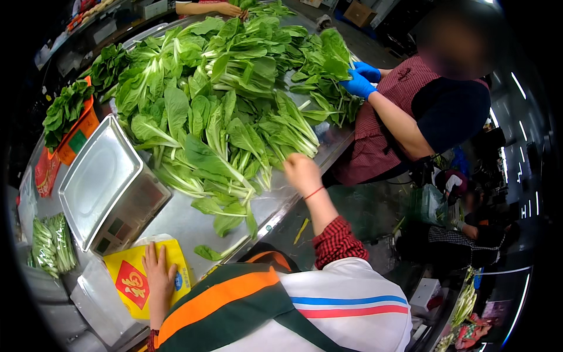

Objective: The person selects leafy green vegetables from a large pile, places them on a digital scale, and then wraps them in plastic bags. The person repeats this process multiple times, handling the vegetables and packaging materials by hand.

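My left hand rests flat, fingers spread, on a yellow printed bag or sheet with a red diamond. My right hand, fingers curled, is at the near right edge of a heap of leafy greens with pale stems. Whether it grips a stem is hidden. Loose leaves lie between my hands on the metal table. Beyond my left hand stands a weighing scale with a steel pan.
At left are an orange basket of greens, a red packet and bagged greens. Clear plastic lies at the near left. A blue-gloved co-worker holds greens at right; another person's hand is at the far side.
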Available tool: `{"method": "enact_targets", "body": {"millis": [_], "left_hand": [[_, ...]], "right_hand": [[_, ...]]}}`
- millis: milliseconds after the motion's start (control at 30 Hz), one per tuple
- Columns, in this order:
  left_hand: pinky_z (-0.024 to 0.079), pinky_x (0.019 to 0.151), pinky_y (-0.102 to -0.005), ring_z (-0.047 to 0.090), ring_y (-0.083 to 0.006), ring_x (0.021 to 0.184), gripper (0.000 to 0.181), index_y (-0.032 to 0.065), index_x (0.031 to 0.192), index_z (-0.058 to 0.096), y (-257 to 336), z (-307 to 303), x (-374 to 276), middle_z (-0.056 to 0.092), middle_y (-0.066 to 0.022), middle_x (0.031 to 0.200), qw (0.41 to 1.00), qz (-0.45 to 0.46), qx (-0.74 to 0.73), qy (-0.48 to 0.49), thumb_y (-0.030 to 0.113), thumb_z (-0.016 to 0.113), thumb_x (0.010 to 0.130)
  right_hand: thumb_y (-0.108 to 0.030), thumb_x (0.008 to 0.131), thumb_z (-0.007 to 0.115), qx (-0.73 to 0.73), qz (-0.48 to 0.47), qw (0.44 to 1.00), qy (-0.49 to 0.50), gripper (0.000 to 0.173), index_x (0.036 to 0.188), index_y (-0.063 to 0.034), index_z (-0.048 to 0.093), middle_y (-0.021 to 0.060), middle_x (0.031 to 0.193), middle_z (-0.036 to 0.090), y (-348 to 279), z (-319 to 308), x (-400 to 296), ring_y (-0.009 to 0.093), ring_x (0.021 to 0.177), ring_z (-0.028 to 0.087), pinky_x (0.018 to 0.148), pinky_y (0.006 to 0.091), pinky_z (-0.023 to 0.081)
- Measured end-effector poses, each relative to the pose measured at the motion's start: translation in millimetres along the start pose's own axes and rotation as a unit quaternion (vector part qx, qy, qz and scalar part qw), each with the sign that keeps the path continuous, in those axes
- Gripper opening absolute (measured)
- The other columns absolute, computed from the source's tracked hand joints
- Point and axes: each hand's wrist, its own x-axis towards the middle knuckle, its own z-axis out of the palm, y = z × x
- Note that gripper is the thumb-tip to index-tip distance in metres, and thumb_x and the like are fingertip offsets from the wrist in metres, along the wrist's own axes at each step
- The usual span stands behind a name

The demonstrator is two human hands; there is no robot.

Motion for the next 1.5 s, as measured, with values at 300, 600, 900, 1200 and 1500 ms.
{"method": "enact_targets", "body": {"millis": [300, 600, 900, 1200, 1500], "left_hand": [[0.012, 0.112, -0.0482, 0.018, -0.0344, 0.137, 0.065, 0.0094, 0.136, 0.038, 0.0, 26.5, 7.4, 0.023, -0.0149, 0.149, 0.993, -0.022, 0.060, 0.097, 0.026, 0.061, 0.078], [0.014, 0.111, -0.0478, 0.020, -0.0317, 0.138, 0.060, 0.0111, 0.137, 0.038, 6.8, 36.6, 32.6, 0.024, -0.0128, 0.149, 0.982, -0.084, 0.081, 0.150, 0.029, 0.056, 0.083], [0.014, 0.111, -0.0472, 0.020, -0.0317, 0.137, 0.058, 0.0110, 0.136, 0.039, 9.4, 31.5, 34.1, 0.026, -0.0133, 0.148, 0.981, -0.099, 0.079, 0.149, 0.028, 0.056, 0.084], [0.014, 0.111, -0.0480, 0.021, -0.0316, 0.137, 0.058, 0.0114, 0.136, 0.039, 13.1, 31.8, 33.4, 0.026, -0.0138, 0.147, 0.980, -0.098, 0.070, 0.157, 0.029, 0.056, 0.083], [0.015, 0.110, -0.0489, 0.022, -0.0313, 0.136, 0.059, 0.0116, 0.137, 0.039, 8.5, 34.7, 43.5, 0.028, -0.0144, 0.146, 0.976, -0.109, 0.075, 0.174, 0.032, 0.056, 0.084]], "right_hand": [[-0.008, 0.073, 0.056, -0.344, -0.070, 0.933, -0.072, 0.012, 0.076, -0.0096, 0.068, 0.0125, 0.079, 0.064, 50.4, -54.1, -3.6, 0.030, 0.078, 0.062, 0.067, 0.0421, 0.049], [-0.006, 0.072, 0.066, -0.042, -0.095, 0.988, 0.117, 0.009, 0.080, -0.0041, 0.064, 0.0120, 0.079, 0.060, 63.5, -87.2, 40.2, 0.029, 0.073, 0.061, 0.066, 0.0359, 0.049], [-0.032, 0.061, 0.077, -0.113, 0.090, 0.981, -0.132, 0.090, 0.131, 0.0050, 0.034, 0.0269, 0.126, 0.046, 96.9, 7.5, 97.0, 0.037, 0.119, 0.045, 0.098, 0.0383, 0.039], [-0.018, 0.065, 0.068, 0.158, 0.167, 0.973, 0.025, 0.041, 0.100, 0.0011, 0.058, 0.0203, 0.083, 0.065, 35.6, 12.3, 47.4, 0.035, 0.079, 0.064, 0.072, 0.0407, 0.051], [-0.008, 0.063, 0.064, 0.329, 0.237, 0.914, 0.029, 0.022, 0.083, 0.0024, 0.062, 0.0168, 0.070, 0.064, 25.9, 31.2, 41.4, 0.030, 0.068, 0.065, 0.063, 0.0366, 0.051]]}}
